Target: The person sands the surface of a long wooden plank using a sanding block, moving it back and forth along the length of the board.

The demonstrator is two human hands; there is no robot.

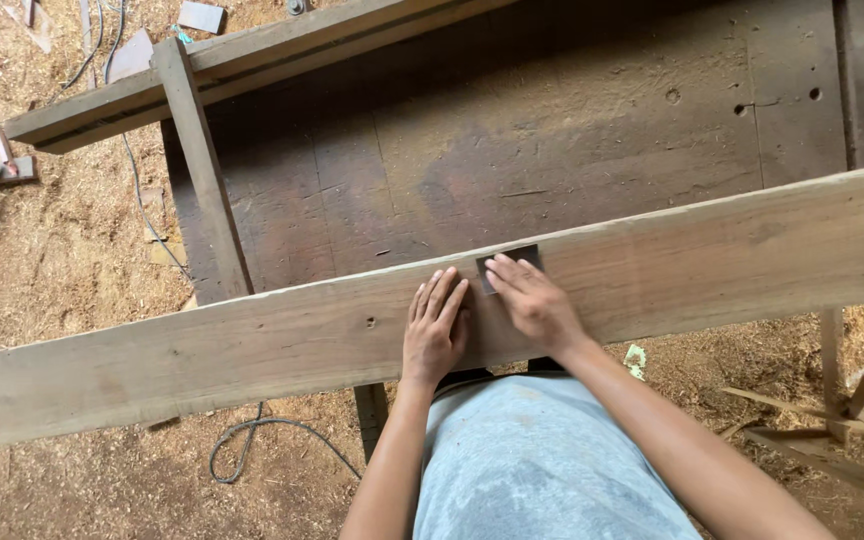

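Left hand and right hand lie palm-down side by side, fingers extended forward, both forearms bare.

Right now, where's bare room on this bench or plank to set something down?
The dark bench top behind the long plank lies bare between the upright batten and its right end. The plank's two ends are free. The middle is crowded: left hand, right hand, small dark square.

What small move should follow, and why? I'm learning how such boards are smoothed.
Probably slide the right hand with the small dark square piece along the long board, as its fingers press the piece at the far edge while the left hand lies flat beside it.
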